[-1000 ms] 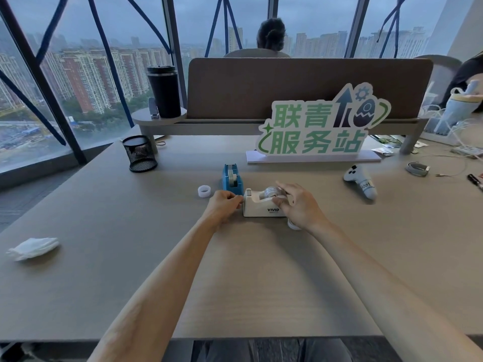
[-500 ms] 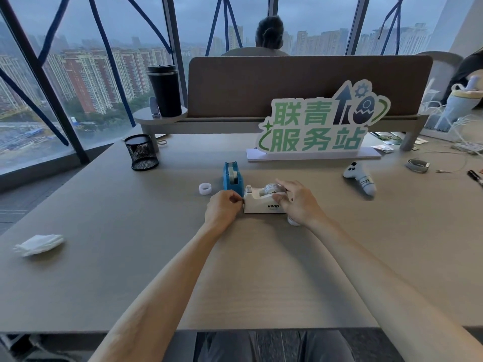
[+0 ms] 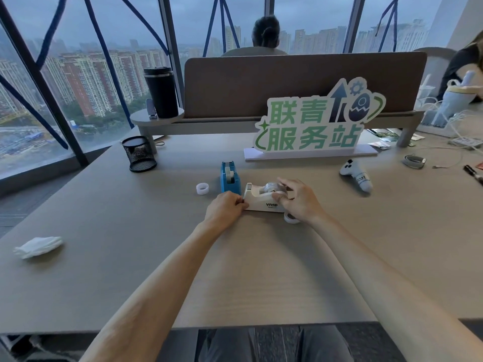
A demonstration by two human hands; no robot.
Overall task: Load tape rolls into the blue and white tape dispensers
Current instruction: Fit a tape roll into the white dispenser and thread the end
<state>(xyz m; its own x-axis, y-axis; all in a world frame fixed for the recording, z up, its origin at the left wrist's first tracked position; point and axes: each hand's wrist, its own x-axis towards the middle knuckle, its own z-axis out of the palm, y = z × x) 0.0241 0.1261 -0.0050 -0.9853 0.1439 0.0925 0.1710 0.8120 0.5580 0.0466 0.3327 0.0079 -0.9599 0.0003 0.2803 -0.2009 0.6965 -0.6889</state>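
The white dispenser (image 3: 262, 199) holds 1 tape roll (image 3: 271, 187), gripped by the right hand (image 3: 298, 199); the left hand (image 3: 224, 207) pinches its cutter end. The blue dispenser (image 3: 230, 177) holds 1 roll.

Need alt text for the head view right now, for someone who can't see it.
Both hands work on a white dispenser on a desk: the left hand pinches at its front end, the right hand holds the tape roll seated in it. A loaded blue dispenser stands just behind.

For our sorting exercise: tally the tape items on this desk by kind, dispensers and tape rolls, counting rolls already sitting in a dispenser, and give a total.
Tape dispensers: 2, the blue dispenser and the white dispenser.
Tape rolls: 4, one in the blue dispenser, one in the white dispenser, a loose roll left of them, a loose roll under the right hand.
Total: 6
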